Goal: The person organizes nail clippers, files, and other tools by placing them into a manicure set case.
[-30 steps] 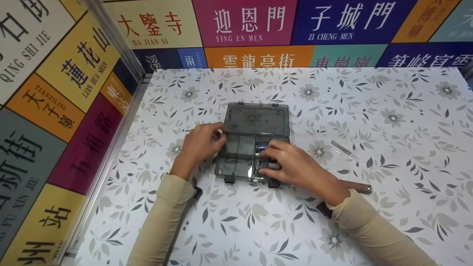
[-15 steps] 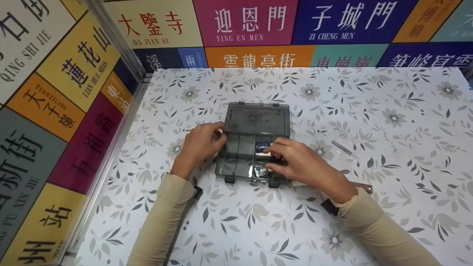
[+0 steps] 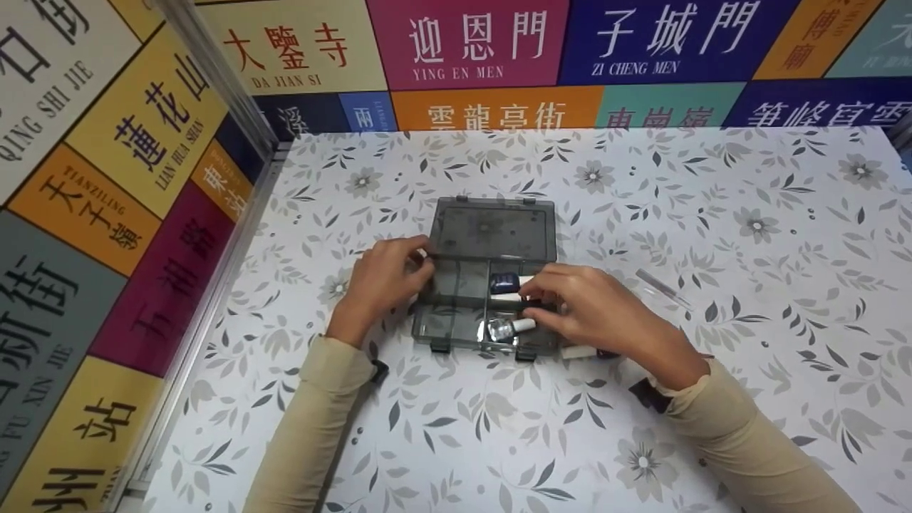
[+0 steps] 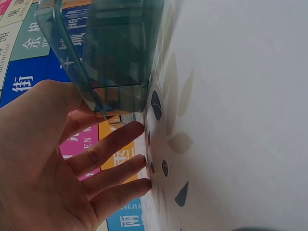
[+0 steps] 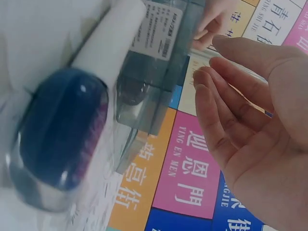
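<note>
A grey see-through storage box (image 3: 463, 328), divided into compartments, lies with its lid (image 3: 491, 228) folded back. My left hand (image 3: 388, 278) pinches its left rim near the hinge; in the left wrist view the other fingers spread down to the tabletop. Right of the divider lie a dark blue nail polish bottle (image 3: 505, 283) and a clear, silvery nail polish bottle (image 3: 501, 329) with a white cap. Over the box's right edge hovers my right hand (image 3: 591, 306), thumb and fingertips apart with nothing between them. Another blue nail polish bottle (image 5: 62, 134) lies beside the box, below that hand.
To the right, a thin clear plastic strip (image 3: 664, 288) lies on the flowered tabletop (image 3: 755, 299). My right wrist covers most of a brownish object. Sign-printed walls (image 3: 470, 43) stand along the back and left. A printed label (image 5: 156, 31) is stuck on the box.
My right hand has let go of the silvery bottle inside the box and drawn back right, uncovering both bottles there and the one on the table. My left hand has stayed put.
</note>
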The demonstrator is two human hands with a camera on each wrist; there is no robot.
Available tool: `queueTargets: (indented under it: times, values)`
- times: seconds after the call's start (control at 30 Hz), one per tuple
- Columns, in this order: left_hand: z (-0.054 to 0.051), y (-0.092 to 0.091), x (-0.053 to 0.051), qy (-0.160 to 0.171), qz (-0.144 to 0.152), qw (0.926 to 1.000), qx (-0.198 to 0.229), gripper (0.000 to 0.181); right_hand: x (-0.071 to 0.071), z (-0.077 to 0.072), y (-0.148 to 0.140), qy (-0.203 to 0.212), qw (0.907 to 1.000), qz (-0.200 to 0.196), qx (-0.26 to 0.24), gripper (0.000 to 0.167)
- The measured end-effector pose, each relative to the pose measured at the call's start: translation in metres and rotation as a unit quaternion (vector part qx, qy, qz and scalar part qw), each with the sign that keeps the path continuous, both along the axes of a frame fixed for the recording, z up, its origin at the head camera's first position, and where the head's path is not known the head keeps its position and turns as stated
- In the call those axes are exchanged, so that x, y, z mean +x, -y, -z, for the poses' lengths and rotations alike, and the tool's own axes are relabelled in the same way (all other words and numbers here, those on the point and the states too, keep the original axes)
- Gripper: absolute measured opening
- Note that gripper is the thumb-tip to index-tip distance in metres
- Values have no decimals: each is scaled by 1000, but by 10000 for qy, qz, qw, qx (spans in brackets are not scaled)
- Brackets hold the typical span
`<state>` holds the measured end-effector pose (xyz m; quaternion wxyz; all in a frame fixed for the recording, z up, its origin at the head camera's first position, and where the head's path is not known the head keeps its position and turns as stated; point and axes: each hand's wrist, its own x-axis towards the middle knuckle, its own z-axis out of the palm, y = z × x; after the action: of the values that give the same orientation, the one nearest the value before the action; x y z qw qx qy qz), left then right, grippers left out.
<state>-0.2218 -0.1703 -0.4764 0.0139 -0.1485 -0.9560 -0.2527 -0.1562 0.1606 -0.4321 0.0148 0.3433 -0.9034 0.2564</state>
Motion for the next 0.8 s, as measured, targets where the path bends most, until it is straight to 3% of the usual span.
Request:
queueTargets:
  times: [0.33, 0.8]
  values:
    - [-1, -2, 2, 13, 0, 10000, -21, 20, 3, 0, -23, -39, 9999, -75, 73, 21]
    - [-1, -1, 1, -16, -15, 10000, -20, 20, 13, 8, -59, -62, 9990, 124, 437, 20]
